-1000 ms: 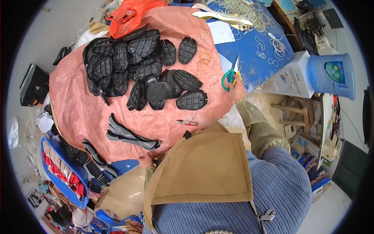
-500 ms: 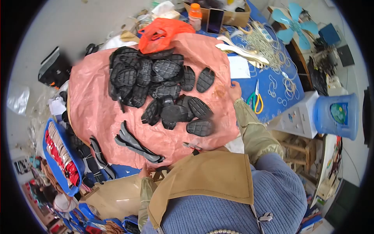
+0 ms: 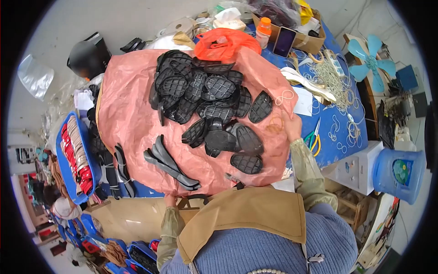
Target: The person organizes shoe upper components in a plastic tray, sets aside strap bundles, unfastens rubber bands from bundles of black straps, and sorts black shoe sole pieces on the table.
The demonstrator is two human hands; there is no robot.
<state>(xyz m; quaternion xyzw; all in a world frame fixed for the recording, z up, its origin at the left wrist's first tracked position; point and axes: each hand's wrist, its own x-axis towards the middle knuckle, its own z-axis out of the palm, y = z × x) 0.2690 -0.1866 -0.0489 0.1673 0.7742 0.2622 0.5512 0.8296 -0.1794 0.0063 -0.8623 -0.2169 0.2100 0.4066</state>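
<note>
A crinkled pink plastic sheet point(image 3: 132, 114) covers much of the blue table. Black rubber shoe soles point(image 3: 220, 86) with gridded faces are heaped on it, with several pieces point(image 3: 246, 163) spread toward the front. Long dark grey strips point(image 3: 171, 166) lie to the left, and small snips point(image 3: 233, 179) rest near the front edge. My right hand point(image 3: 292, 126) is closed on the sheet's right edge, beside scissors point(image 3: 315, 139) with green and yellow handles. At the front edge, my left hand point(image 3: 170, 201) grips the sheet, its fingers mostly hidden.
A blue tray point(image 3: 78, 194) of red and beige pieces stands at the left. Behind the soles lie a red plastic bag point(image 3: 223, 44), an orange-capped bottle point(image 3: 263, 32) and a phone point(image 3: 284, 42). Tangled cord point(image 3: 328, 75) and a water jug point(image 3: 399, 173) are at the right.
My view has shifted, so the table appears further right and slightly lower. Both hands remain at the pink sheet's edges, and the soles keep nearly the same arrangement.
</note>
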